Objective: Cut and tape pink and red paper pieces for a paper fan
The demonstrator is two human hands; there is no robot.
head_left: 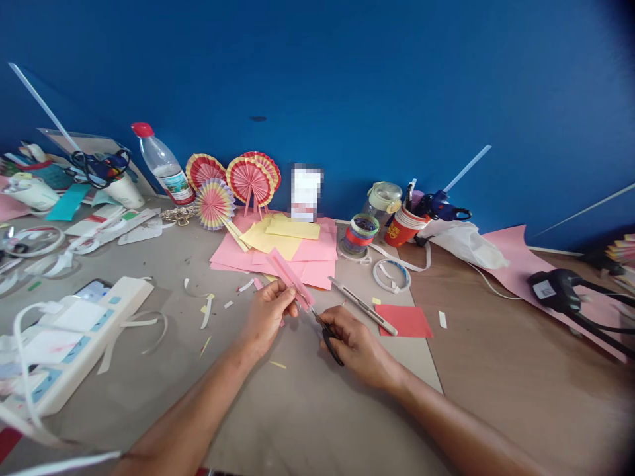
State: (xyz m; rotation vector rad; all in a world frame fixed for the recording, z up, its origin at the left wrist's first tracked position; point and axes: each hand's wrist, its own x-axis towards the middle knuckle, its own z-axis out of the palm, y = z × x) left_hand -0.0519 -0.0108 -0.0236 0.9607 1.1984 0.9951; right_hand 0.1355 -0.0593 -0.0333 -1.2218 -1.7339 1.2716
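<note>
My left hand [272, 316] pinches a narrow strip of pink paper [289, 277] that slants up and away from me. In my right hand [358, 344] is a pair of scissors [328, 337] with black handles, its blades reaching the near end of the strip. Whether the blades are parted I cannot tell. Just right of my right hand lies a grey utility knife [364, 307], partly over a red paper piece [407, 321]. Beyond my hands are sheets of pink paper [233, 254] with yellow paper [292, 229] on top.
Folded paper rosettes [251, 180] and a red-capped bottle [166, 165] stand by the blue wall. Rolls of tape [361, 235] and a red paper cup [403, 226] holding tools are at back right. A power strip [94, 344] with cables lies left. Paper scraps [207, 312] litter the table.
</note>
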